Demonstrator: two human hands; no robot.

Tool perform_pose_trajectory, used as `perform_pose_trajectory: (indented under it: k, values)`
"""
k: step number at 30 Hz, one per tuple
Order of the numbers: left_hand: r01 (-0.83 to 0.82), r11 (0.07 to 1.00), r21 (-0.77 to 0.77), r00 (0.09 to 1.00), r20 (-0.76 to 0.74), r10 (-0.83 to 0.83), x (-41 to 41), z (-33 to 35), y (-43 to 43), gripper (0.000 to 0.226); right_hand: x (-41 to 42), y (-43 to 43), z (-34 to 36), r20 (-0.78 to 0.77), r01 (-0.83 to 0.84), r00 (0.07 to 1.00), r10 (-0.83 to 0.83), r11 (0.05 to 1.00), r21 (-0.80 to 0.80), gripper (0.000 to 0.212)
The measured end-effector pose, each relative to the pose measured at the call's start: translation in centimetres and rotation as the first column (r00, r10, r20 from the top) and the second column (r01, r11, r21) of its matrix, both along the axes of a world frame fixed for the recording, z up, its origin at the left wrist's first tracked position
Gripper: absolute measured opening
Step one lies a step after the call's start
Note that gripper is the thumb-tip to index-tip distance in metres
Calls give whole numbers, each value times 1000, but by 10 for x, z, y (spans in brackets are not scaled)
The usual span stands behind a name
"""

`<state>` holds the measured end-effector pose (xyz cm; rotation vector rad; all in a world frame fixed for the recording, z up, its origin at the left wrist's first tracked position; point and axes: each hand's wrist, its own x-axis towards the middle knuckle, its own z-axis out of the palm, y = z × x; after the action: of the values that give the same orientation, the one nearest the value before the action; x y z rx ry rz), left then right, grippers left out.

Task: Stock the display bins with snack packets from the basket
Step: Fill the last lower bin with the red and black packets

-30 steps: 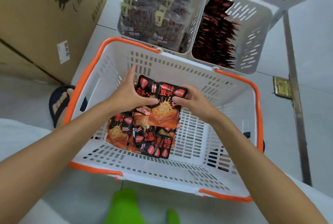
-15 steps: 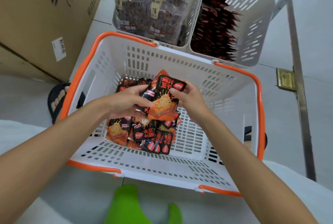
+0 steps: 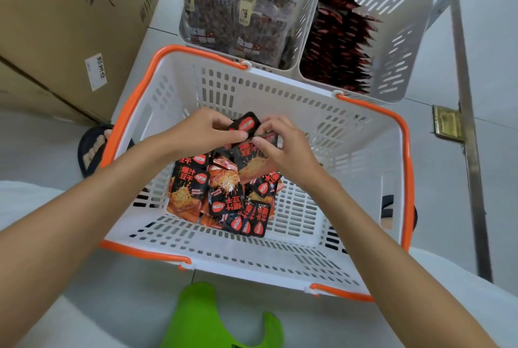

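Basket: white slotted plastic shopping basket (image 3: pixel 280 89) with an orange rim stands on the pale tiled floor (image 3: pixel 490 95), its far side just beside two display bins.
Loose packets: a heap of black-and-orange foil snack packets (image 3: pixel 193 193) lies on the basket's bottom, left of centre, overlapping at all angles.
Left hand: the left hand (image 3: pixel 199 131) reaches into the basket above the heap. Its fingers are curled, and the thumb and fingertips pinch the edge of a black packet with a round red logo (image 3: pixel 246 123).
Right hand: the right hand (image 3: pixel 288 151) meets it from the other side. Its fingers are bent over the top edge of a second black-and-orange packet (image 3: pixel 252 162), with the thumb on its face, so the packet is gripped.
Held packets: the two touch and overlap, raised above the heap, within the basket's walls.
Left bin: a white slotted plastic bin (image 3: pixel 304 25) is packed with clear bags of dark brown snacks (image 3: pixel 232 11) bearing pale tags.
Right bin: a second white slotted bin (image 3: pixel 403 39), just beside the first, holds a row of dark red packets (image 3: pixel 336 47) standing on edge along its left part.
Surroundings: a brown cardboard box (image 3: pixel 70 11) stands to the left. A sandalled foot (image 3: pixel 94 148) shows just outside the basket's left side. A bright green object (image 3: pixel 213 319) lies at the near edge. A brass plate (image 3: pixel 447 123) sits on the floor to the right.
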<state>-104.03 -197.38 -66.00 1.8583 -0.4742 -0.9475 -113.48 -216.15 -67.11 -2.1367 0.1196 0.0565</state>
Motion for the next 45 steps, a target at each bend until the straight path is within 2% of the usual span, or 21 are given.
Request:
perform_pose_trajectory:
  k: [3, 4, 5, 7, 8, 11, 13, 16, 18, 20, 23, 25, 27, 30, 33, 35, 37, 39, 41, 43, 45]
  values:
    - [-164, 971, -173, 920, -381, 88, -11, -9, 2, 54, -1, 6, 1, -26, 165, 986, -163, 968, 191, 14]
    - [-191, 967, -172, 895, -436, 99, -17, -16, 3, 57, -1, 8, 1, -45, 219, 976, -215, 937, 272, 16]
    - [-168, 976, -136, 911, -399, 101, -25, -21, 2, 53, -2, 9, -1, -70, 243, 970, -234, 902, 356, 15]
    - [-130, 991, -11, 973, -191, 126, -34, -34, -3, 38, -4, 12, -10, -125, 224, 974, -186, 855, 469, 17]
    - [-174, 985, 17, 976, -129, 175, -36, -40, -3, 30, -6, 12, -17, -168, 208, 975, -144, 855, 476, 29]
    - [-322, 946, 19, 933, -160, 321, -28, -55, 9, 20, -19, 8, -48, -363, 162, 929, -73, 962, 221, 76]
    - [-319, 947, 27, 922, -223, 317, -21, -62, 23, 20, -37, 8, -74, -529, 22, 848, 16, 998, 65, 83]
    - [-292, 955, 54, 909, -296, 295, -20, -72, 38, 23, -66, 19, -113, -659, -255, 741, 127, 962, -101, 52]
    - [-292, 954, 72, 905, -300, 300, -23, -77, 44, 24, -71, 24, -122, -667, -241, 740, 90, 961, -138, 34]
    - [-299, 950, 87, 906, -286, 312, -26, -80, 45, 22, -66, 21, -117, -690, -150, 714, 117, 989, 12, 30]
    - [-319, 945, 65, 915, -237, 325, -25, -78, 43, 13, -52, 8, -91, -624, -167, 758, 191, 981, 98, 21]
    - [-313, 948, 52, 934, -163, 317, -20, -76, 41, 9, -40, -5, -65, -554, -216, 811, 190, 976, 20, 7]
    - [-264, 964, 42, 958, -108, 267, -16, -65, 35, 8, -25, -18, -35, -469, -256, 863, 188, 963, -85, 12]
    - [-97, 994, 44, 992, -74, 100, -18, -42, 18, 38, -7, -27, 15, -328, -205, 931, 161, 973, -103, 18]
    - [34, 999, -7, 991, -129, -35, -37, -23, -7, 41, 0, -26, 50, -147, -136, 981, 125, 989, -60, 20]
    - [-22, 993, -112, 953, -304, -13, -52, -19, -22, 41, 2, -23, 63, -63, -107, 993, 104, 993, -53, 21]
    - [-118, 972, -202, 892, -451, 14, -62, -14, -30, 39, 1, -24, 71, 21, -51, 998, 52, 998, -36, 34]
    - [-190, 955, -229, 870, -491, 55, -64, -8, -33, 36, -3, -33, 72, 69, 109, 992, -108, 994, -10, 62]
    - [-255, 937, -238, 840, -535, 93, -62, -3, -36, 41, -9, -38, 69, -22, 260, 965, -259, 964, 47, 89]
    - [-219, 937, -272, 862, -503, 56, -63, 4, -44, 43, -17, -29, 62, -144, 244, 965, -221, 954, 174, 103]
    - [-127, 948, -291, 907, -421, -7, -66, 8, -51, 43, -22, -18, 50, -146, 224, 972, -186, 922, 317, 106]
